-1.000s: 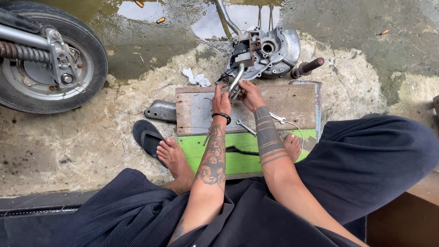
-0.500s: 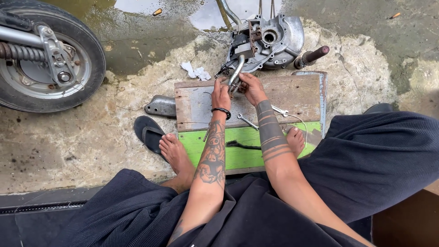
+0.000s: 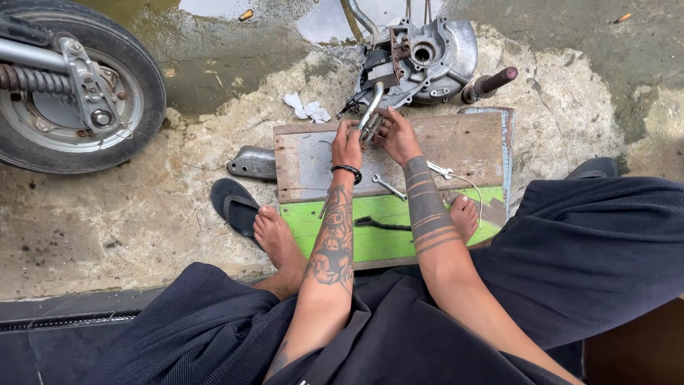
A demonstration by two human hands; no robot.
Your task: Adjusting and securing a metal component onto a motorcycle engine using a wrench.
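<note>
Both hands' [image 3: 347, 145] grip around bent metal lever [image 3: 370, 114], beside engine case [image 3: 427, 57].

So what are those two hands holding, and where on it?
Both hands, left and right, grip the lower end of a bent metal lever that runs up to the engine case.

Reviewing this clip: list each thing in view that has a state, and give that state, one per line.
left hand: closed on the metal lever
right hand: gripping the same lever from the other side
metal lever: held, tilted up toward the engine case
engine case: opened, lying on the concrete
wrench: lying loose on the wooden board
black brush: flat on the green plank
sandal: off the foot
wheel: upright
</note>
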